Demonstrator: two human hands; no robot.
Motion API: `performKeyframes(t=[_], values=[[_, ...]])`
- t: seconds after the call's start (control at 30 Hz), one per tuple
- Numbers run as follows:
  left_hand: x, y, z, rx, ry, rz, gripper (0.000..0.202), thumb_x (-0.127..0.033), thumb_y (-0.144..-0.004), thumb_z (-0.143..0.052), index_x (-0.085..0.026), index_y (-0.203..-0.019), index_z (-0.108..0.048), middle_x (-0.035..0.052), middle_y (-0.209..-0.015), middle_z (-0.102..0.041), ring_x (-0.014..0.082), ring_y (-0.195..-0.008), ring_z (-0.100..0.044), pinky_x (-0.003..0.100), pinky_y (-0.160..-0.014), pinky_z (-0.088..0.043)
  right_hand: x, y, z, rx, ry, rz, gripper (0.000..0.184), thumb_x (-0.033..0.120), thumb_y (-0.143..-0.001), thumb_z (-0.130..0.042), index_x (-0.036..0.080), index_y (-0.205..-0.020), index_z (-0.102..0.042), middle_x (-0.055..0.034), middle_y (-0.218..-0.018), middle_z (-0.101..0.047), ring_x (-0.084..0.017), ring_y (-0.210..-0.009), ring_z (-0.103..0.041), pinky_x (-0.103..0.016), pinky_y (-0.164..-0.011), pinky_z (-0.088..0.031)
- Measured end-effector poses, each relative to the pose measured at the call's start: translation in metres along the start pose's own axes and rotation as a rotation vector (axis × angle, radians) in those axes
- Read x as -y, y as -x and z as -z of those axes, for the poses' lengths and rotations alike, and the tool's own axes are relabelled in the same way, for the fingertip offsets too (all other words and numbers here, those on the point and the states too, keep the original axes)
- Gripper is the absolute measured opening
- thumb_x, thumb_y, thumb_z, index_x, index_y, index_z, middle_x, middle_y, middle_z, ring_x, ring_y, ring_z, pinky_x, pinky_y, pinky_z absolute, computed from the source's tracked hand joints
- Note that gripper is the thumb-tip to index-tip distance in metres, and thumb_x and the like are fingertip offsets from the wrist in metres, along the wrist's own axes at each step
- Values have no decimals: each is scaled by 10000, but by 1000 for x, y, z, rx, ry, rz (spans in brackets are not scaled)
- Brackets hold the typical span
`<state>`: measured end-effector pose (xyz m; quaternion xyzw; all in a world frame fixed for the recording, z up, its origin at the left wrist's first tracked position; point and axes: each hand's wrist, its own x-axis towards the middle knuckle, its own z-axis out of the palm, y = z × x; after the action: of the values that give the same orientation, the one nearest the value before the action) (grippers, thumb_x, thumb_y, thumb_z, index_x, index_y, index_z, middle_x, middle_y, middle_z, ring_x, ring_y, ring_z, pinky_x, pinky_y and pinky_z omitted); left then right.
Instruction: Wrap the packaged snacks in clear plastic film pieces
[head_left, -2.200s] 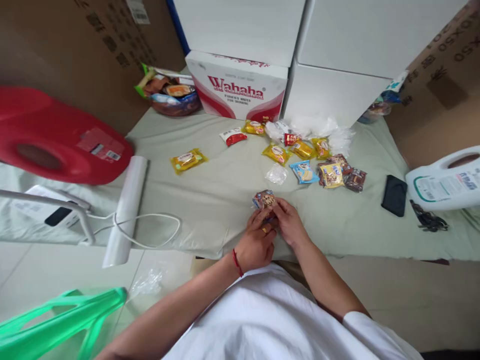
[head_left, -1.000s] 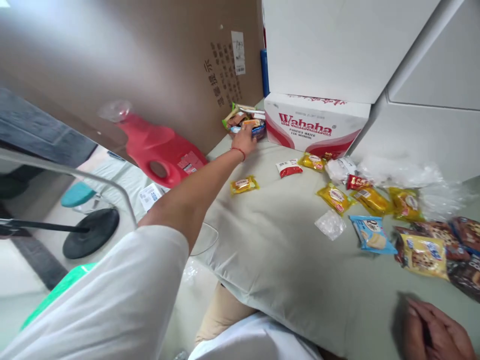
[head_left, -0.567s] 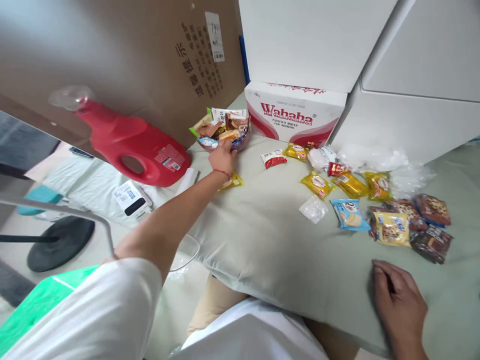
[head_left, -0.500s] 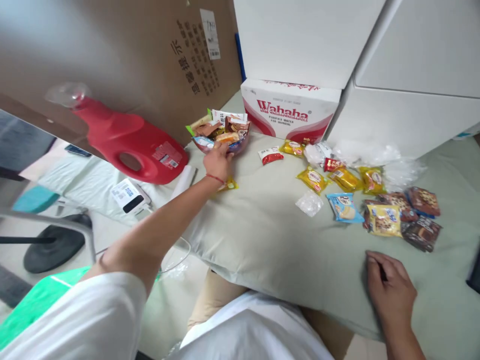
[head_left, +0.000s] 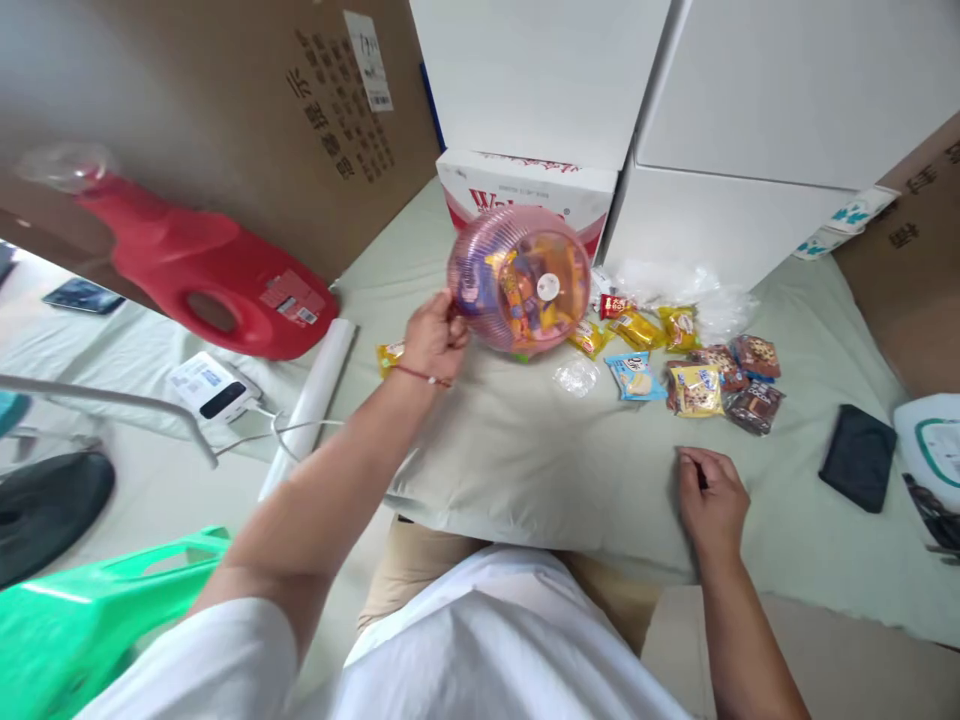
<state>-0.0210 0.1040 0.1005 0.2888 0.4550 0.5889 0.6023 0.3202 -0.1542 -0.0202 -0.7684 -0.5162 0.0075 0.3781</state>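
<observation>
My left hand [head_left: 431,338] grips the rim of a clear pink ribbed bowl [head_left: 519,279] and holds it tipped on its side above the green cloth, its underside facing me. Coloured snack packets show through the bowl's wall. My right hand [head_left: 711,497] rests on the green cloth [head_left: 525,460] near the front edge, fingers curled loosely with nothing visible in them. A yellow packet [head_left: 389,354] lies just left of my left hand. Loose snack packets [head_left: 694,375] lie in a cluster to the right of the bowl.
A red jug [head_left: 202,285] lies at the left by a cardboard wall. White boxes [head_left: 675,120] and a Wahaha carton [head_left: 525,185] stand at the back. A black wallet [head_left: 857,458] lies right, a white roll [head_left: 311,395] and power bank [head_left: 210,385] left, a green stool [head_left: 112,610] below.
My left hand reached to the bowl of snacks at the back left, took it by the rim, then lifted and tipped it over the cloth's middle. My right hand stayed resting on the cloth.
</observation>
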Motion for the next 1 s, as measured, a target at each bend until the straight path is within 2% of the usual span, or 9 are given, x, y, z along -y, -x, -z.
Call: performKeyframes(t=[0.1,0.2,0.37,0.5,0.57,0.67,0.77,0.9,1.0], values=[[24,-18,-25,30,205,298,443,-285,-985,-636,-205,-643,-366,-111,-460,-279,27,-322,-183,179,-341,-147,-1,0,1,12,-2,2,357,422,-970,-524,179,-995,-784,-117,-1010,-741,-240,-933,-695,-392,-905,-551],[44,-26,-32,35,331,401,415,-194,-1039,-511,-199,-651,-363,-107,-465,-306,25,-313,-211,174,-359,-182,-1,0,1,18,-2,7,359,423,-972,-526,175,-998,-784,-118,-1013,-740,-238,-932,-697,-394,-910,-552],[44,-28,-9,136,217,327,370,-214,-1071,-418,-194,-704,-459,-84,-506,-398,43,-345,-210,192,-384,-217,-1,2,0,27,-23,-2,348,424,-965,-544,176,-996,-787,-117,-1021,-735,-240,-939,-693,-391,-905,-543],[8,-30,26,216,-233,146,452,-372,-1105,-359,-208,-695,-452,-76,-469,-287,66,-393,-138,233,-429,-232,-4,-3,3,-15,-124,-154,371,456,-955,-562,159,-1023,-775,-106,-965,-739,-223,-853,-676,-367,-847,-531],[-12,-24,44,221,-334,39,449,-394,-1101,-336,-212,-707,-452,-65,-498,-355,65,-405,-87,252,-439,-210,-8,-14,8,-109,-145,-282,425,484,-964,-533,144,-1099,-750,-103,-939,-742,-210,-778,-655,-359,-801,-525],[-35,2,64,292,-341,-77,395,-503,-1008,-523,-239,-714,-518,-50,-479,-393,80,-381,-148,287,-431,-230,-13,-45,16,-200,-53,-310,483,496,-961,-488,131,-1167,-729,-136,-1031,-755,-233,-851,-667,-375,-848,-515],[-41,48,76,441,-305,-178,339,-510,-981,-618,-235,-784,-592,-66,-497,-432,80,-360,-301,252,-380,-210,-14,-87,17,-44,108,-274,488,491,-934,-487,141,-1158,-743,-160,-1100,-758,-280,-982,-676,-407,-933,-496],[-25,116,83,616,-415,-322,315,-480,-1043,-566,-194,-938,-646,-32,-744,-663,50,-438,-491,177,-382,-327,-17,-132,6,271,156,-357,449,535,-829,-646,160,-1048,-758,-130,-975,-764,-288,-912,-685,-411,-898,-509],[-3,157,87,794,-634,-536,279,-354,-1083,-479,-188,-924,-638,51,-875,-704,116,-637,-656,206,-503,-492,-20,-147,-2,284,-75,-533,510,513,-679,-812,150,-1028,-732,-93,-913,-750,-249,-824,-681,-359,-779,-529]])
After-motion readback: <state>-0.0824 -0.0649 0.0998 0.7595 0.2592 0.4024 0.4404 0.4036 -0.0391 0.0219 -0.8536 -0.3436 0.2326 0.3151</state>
